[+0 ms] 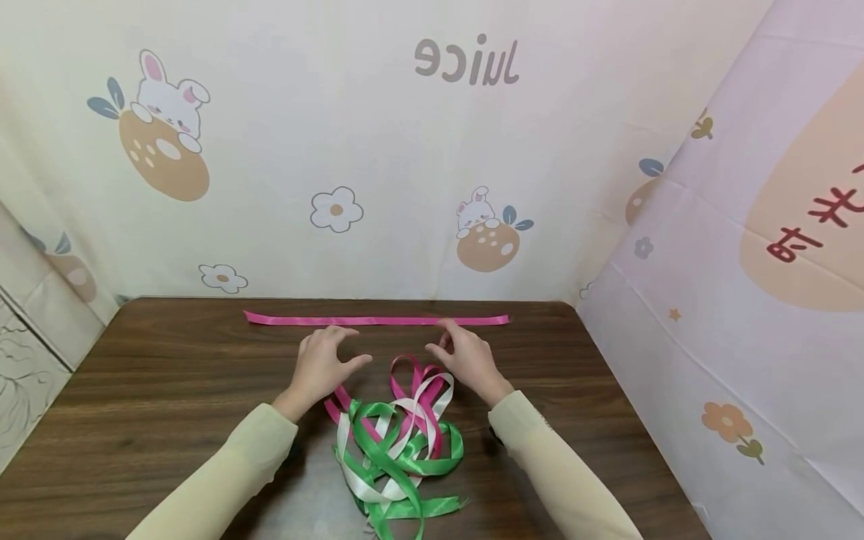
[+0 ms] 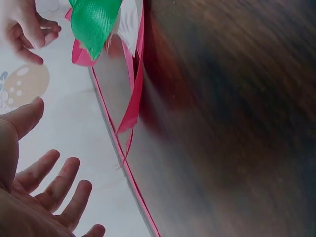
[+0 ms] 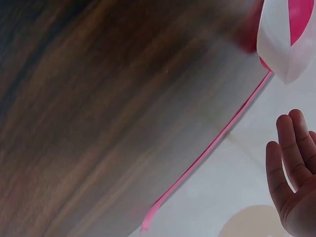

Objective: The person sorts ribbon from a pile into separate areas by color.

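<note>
A pink satin ribbon [image 1: 391, 321] lies stretched out straight along the far edge of the table. Nearer to me is a tangled heap of ribbons, with green ribbon [image 1: 437, 468], white ribbon [image 1: 359, 486] and pink ribbon [image 1: 400, 382] looped over one another. My left hand [image 1: 319, 365] hovers at the heap's upper left, its thumb and fingers spread apart and holding nothing. On the other side, my right hand [image 1: 472, 364] is also empty, with loosely bent fingers overlapping the straight ribbon in the head view. Both wrist views show the fingers apart from the ribbons.
The dark wood-grain table [image 1: 182, 375] has rounded far corners. Behind it hangs a pale printed curtain [image 1: 283, 135] with rabbits and flowers, reaching down to the far edge. Another printed cloth [image 1: 675, 382] runs along the right side.
</note>
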`<state>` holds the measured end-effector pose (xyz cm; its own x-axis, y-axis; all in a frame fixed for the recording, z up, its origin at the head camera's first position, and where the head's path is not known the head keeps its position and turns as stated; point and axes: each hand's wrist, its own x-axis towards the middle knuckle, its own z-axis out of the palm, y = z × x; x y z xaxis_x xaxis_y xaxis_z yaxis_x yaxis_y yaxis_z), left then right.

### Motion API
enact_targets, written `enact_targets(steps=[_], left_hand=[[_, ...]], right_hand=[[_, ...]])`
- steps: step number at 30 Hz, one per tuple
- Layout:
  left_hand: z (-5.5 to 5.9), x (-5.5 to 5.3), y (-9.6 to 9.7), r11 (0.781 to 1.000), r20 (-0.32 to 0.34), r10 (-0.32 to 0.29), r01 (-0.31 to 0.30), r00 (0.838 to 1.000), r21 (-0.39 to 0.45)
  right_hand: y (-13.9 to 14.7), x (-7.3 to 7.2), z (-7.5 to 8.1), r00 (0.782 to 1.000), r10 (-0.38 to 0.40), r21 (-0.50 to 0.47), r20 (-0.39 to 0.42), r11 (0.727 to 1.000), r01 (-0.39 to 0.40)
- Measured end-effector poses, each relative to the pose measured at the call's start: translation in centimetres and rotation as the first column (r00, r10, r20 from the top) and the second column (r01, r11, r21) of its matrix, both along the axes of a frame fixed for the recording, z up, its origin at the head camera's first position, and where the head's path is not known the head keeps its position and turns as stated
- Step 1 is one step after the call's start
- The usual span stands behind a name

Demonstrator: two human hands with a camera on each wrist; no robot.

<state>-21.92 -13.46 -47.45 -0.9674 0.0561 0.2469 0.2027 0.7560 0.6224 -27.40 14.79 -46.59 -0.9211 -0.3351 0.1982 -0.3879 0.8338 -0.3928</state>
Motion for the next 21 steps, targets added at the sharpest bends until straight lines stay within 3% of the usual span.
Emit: enact_targets(steps=[7,21], left_hand=[[-0.3,0.0,0.9,1.0,0.001,-0.022,0.022,1.0,-0.009],[-1.2,0.2,2.6,0.997,0.048,-0.059,0.062,0.997,-0.051]], right_hand=[[-0.5,0.3,-0.3,0.999,0.008,-0.002,0.043,1.0,-0.008],[-1.4,0.6,-1.1,0.998,0.045,0.045,0.048,0.998,-0.047]])
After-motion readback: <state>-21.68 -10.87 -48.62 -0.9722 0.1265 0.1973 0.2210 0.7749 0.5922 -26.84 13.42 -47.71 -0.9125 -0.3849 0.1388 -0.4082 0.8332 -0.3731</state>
